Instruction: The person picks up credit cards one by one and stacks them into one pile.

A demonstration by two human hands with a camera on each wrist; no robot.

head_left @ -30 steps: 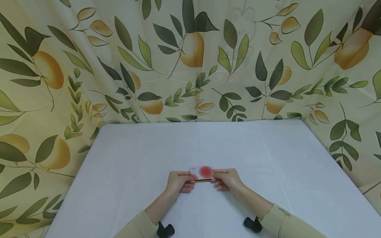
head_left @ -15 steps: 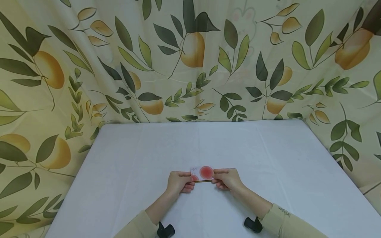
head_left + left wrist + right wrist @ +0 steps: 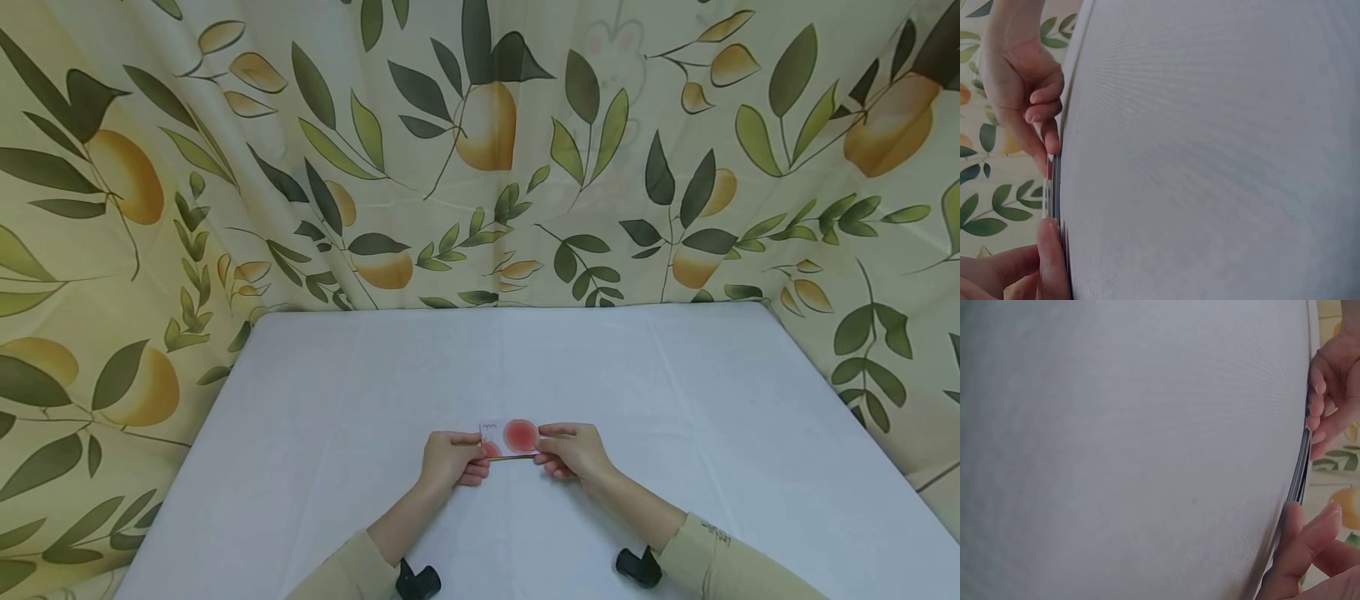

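Note:
A thin flat rectangular case [image 3: 519, 436] has a white top printed with red circles and small lettering. A narrow gold-and-dark edge runs along its near side. My left hand [image 3: 452, 458] pinches its left end, thumb on top and fingers beneath. The right hand [image 3: 576, 452] grips the right end in the same way. Seen edge-on in the left wrist view, the case [image 3: 1054, 194] shows a pale upper layer over a dark one. Its ends are hidden by the fingers. Whether it touches the table is hard to tell.
A white cloth covers the table [image 3: 375, 367]. Behind it hangs a curtain [image 3: 480, 233] with leaf and fruit print. Black wrist devices stick out below both sleeves, a left one [image 3: 417, 580] and a right one [image 3: 637, 567].
Both hands stay almost still on the case. Its gold near edge looks thinner than a second ago, so the case seems slightly tilted or pressed closer together.

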